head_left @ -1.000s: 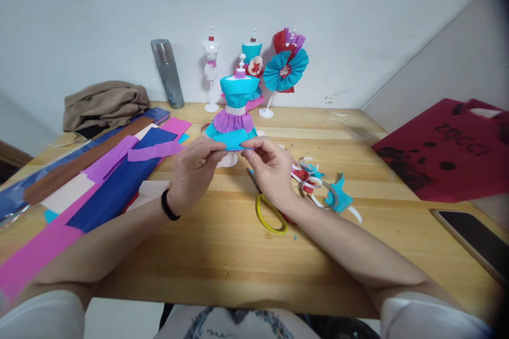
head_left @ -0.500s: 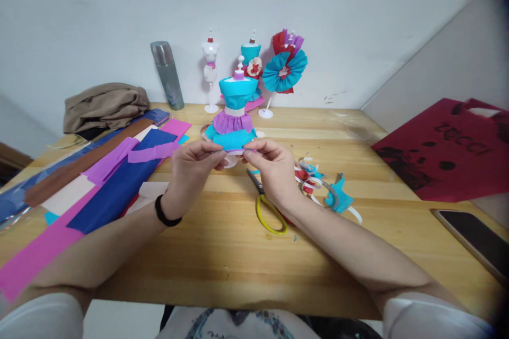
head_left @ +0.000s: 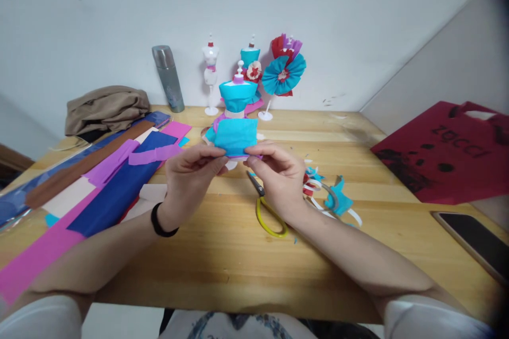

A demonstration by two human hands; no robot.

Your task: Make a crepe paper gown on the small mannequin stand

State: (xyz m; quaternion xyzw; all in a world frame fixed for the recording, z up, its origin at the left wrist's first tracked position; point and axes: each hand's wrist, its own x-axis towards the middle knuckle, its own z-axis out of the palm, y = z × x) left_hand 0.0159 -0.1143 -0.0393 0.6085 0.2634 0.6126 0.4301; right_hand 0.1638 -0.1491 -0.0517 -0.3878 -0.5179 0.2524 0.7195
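Between both hands a rectangular piece of blue crepe paper (head_left: pixel 236 136) stands up, with a thin purple strip along its lower edge. My left hand (head_left: pixel 193 169) pinches its lower left corner, and my right hand (head_left: pixel 280 175) pinches the lower right one. Right behind the paper is a small mannequin (head_left: pixel 237 96) in a blue top with a pale waistband; the paper hides most of its purple and blue skirt. Yellow-handled scissors (head_left: pixel 270 217) lie beneath my right hand, blades partly covered by it.
Coloured paper strips (head_left: pixel 115 190) are piled at left beside a brown cloth (head_left: pixel 107 108) and a flask (head_left: pixel 169 79). Other mannequins (head_left: pixel 210 63) stand by the wall. Paper scraps (head_left: pixel 338 196), a red bag (head_left: pixel 441 153) and a phone (head_left: pixel 473 238) are at right.
The blue paper now stands taller and flatter between my hands, covering the mannequin's purple skirt front. Both hands have shifted slightly lower and apart, still pinching it.
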